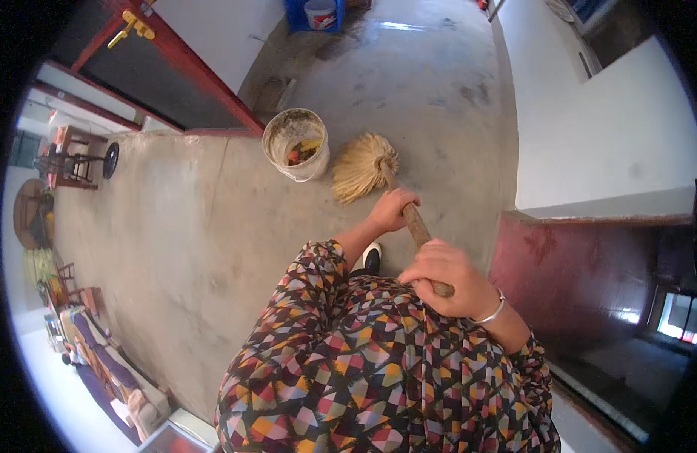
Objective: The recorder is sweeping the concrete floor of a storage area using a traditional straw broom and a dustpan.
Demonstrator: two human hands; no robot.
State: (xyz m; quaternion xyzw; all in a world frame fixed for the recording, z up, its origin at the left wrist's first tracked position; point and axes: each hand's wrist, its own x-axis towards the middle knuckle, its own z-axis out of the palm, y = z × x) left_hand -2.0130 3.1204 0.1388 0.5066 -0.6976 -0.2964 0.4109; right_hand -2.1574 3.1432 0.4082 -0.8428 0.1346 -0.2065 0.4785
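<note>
A mop with a wooden handle [417, 225] slants from my body out to the floor ahead. Its tan, stringy head [363, 167] is fanned out on the concrete. My left hand [393, 210] is wrapped round the handle, lower down toward the mop head. Nearer my body, my right hand [445, 276] grips the handle close to its top end, which sticks out below the palm. Just left of the mop head stands a dirty white bucket [297, 145] with mixed yellow, red and dark scraps [304, 152] inside.
A red-framed door [175, 72] stands at the upper left. A white wall [590, 136] and a dark red glossy surface [567, 264] bound the right side. Furniture and a long seat [110, 370] line the left. A blue crate [316, 16] sits far ahead.
</note>
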